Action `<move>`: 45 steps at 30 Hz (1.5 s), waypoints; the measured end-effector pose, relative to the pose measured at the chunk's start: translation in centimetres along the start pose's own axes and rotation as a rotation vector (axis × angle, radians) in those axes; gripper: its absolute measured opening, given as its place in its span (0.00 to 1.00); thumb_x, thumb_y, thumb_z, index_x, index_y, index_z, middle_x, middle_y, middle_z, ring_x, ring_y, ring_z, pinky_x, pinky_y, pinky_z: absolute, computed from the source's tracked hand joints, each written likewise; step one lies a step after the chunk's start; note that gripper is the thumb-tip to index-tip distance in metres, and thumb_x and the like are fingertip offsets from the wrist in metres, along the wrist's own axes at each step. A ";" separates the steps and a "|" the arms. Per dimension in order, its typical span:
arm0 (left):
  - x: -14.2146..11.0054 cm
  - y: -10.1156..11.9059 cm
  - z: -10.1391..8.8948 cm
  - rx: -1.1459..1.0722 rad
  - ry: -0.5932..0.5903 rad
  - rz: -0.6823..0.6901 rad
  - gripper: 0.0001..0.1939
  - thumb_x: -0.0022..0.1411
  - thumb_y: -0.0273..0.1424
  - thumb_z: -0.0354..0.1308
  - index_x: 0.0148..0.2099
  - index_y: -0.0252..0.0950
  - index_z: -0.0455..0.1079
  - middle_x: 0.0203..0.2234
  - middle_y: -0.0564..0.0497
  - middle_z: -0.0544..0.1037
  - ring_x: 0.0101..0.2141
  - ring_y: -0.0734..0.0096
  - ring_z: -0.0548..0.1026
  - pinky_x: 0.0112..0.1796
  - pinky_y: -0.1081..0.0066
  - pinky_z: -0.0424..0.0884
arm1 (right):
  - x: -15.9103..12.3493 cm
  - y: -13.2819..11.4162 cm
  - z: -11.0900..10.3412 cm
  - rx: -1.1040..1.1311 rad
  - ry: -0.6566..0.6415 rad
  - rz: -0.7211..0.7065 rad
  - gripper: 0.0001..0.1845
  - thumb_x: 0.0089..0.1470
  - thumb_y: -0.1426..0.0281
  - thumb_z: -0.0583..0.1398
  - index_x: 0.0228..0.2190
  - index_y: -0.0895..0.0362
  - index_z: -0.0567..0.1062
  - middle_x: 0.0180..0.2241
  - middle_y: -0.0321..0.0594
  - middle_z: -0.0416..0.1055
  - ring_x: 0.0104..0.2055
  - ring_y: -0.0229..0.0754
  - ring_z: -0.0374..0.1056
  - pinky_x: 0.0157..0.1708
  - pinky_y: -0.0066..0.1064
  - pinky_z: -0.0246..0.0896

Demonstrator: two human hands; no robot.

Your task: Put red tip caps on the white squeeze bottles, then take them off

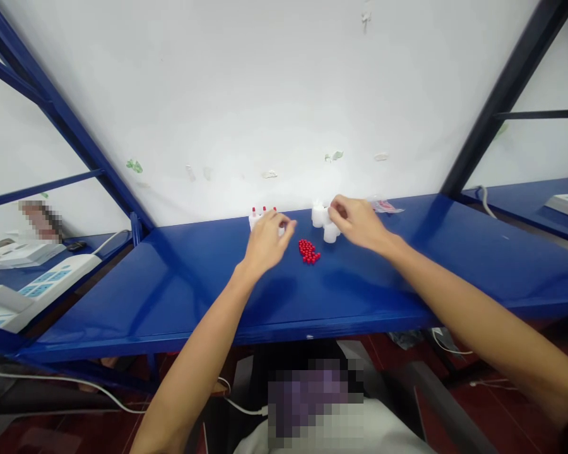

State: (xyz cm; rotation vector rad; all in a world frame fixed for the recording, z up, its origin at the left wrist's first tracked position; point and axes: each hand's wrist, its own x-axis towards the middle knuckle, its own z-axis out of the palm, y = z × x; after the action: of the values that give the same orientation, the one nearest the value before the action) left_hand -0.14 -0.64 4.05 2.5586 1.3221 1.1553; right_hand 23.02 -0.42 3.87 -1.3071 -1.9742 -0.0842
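On a blue shelf (180, 284) lies a small heap of red caps (308, 251). My left hand (266, 239) reaches over a group of small white bottles with red caps (255, 215) at the back, fingers curled on one white bottle. My right hand (357, 222) rests among a cluster of uncapped white bottles (318, 215) to the right of the heap, its fingers closed round one of them. The red caps lie between the two hands.
A white wall stands right behind the shelf. Blue and black frame struts (497, 107) slant up at both sides. White devices with blue keypads (42, 284) sit on a lower shelf at left. A small packet (385, 207) lies behind my right hand. Cables run below.
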 end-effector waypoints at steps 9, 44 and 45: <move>1.9 -4.2 0.4 0.065 0.065 -0.318 0.16 0.67 0.39 0.51 0.53 0.38 0.67 0.24 0.52 0.75 0.28 0.65 0.72 0.33 0.70 0.62 | 0.9 2.6 0.2 -0.217 -0.129 0.154 0.20 0.63 0.60 0.49 0.34 0.58 0.74 0.27 0.45 0.74 0.28 0.45 0.66 0.29 0.33 0.50; -0.4 -3.8 4.2 -0.942 -0.172 -0.417 0.22 0.62 0.52 0.54 0.41 0.37 0.61 0.26 0.54 0.71 0.27 0.74 0.73 0.33 0.72 0.70 | -0.6 1.3 3.1 0.143 -0.211 0.108 0.12 0.54 0.71 0.51 0.24 0.57 0.71 0.25 0.38 0.74 0.27 0.39 0.66 0.31 0.30 0.53; -1.0 -3.5 3.7 -0.935 -0.202 -0.408 0.22 0.62 0.52 0.53 0.41 0.37 0.62 0.26 0.54 0.70 0.26 0.75 0.71 0.31 0.74 0.69 | -0.6 1.5 3.3 0.133 -0.200 0.105 0.11 0.54 0.71 0.51 0.26 0.57 0.72 0.26 0.39 0.75 0.28 0.39 0.66 0.31 0.30 0.53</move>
State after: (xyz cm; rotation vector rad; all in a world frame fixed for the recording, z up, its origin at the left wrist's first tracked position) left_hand -0.62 1.97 -0.41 1.5962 0.8761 1.0403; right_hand 22.52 1.29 0.64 -1.3722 -2.0334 0.2332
